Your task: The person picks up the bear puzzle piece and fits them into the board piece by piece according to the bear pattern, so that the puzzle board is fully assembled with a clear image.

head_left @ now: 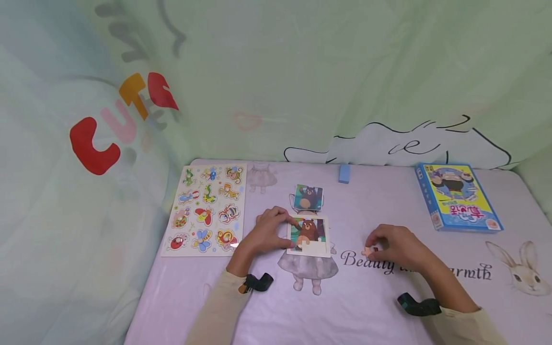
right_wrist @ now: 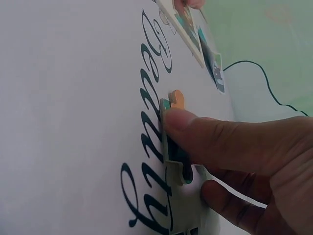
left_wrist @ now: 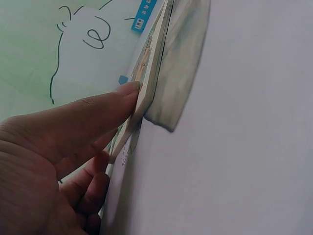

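Note:
A small bear jigsaw board lies mid-table, with a bare pale area at its lower right where no pieces sit. My left hand holds this board by its left side, index finger at the upper part and thumb lower down. In the left wrist view the thumb presses on the board's edge. To the right of the board, my right hand pinches a jigsaw piece between thumb and fingers, close over the printed lettering. The piece shows orange, green and dark patches; the thumb hides part of it.
Just behind the board lies a picture card with a matching bear. An insect puzzle board is at the left. A blue block stands near the back edge, and a blue and yellow box lies at the back right.

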`<state>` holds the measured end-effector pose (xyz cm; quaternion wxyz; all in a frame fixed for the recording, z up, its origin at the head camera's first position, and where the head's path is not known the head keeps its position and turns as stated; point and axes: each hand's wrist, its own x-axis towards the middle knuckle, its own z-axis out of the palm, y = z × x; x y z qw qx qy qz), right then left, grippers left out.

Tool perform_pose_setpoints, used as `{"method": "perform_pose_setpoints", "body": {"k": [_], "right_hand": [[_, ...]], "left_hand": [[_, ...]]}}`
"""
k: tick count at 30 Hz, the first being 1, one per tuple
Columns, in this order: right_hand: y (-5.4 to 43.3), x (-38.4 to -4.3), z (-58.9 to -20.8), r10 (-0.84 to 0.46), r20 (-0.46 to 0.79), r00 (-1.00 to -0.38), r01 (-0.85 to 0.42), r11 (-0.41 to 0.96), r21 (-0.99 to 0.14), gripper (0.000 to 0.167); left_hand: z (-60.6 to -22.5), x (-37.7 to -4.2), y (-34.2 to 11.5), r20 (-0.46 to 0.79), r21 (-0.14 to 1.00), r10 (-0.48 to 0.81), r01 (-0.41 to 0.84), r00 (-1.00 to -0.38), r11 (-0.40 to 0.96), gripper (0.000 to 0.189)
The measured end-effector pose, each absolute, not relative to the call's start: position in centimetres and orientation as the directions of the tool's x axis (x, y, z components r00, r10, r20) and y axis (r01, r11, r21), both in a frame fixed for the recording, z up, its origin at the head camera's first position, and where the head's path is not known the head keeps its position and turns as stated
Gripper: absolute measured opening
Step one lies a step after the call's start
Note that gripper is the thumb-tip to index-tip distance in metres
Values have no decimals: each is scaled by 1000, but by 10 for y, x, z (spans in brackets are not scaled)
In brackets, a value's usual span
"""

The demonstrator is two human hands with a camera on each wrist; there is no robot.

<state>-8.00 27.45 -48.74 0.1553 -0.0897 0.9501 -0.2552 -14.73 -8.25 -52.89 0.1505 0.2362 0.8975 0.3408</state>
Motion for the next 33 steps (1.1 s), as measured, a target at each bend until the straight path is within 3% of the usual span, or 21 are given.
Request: {"method": "perform_pose_setpoints", "body": {"k": [12,33], "right_hand": [[273,-84,-483,-286,-284,-915,-94,836,-541,18],[235,-96,-468,-326,-204,-923,-126,759,-639,10]], "left_hand": [[-529,-147,-83,-108,687,523,317,-846,654,49],[-527,-146,-83,-98,677,536,338,-839,653,50]]}}
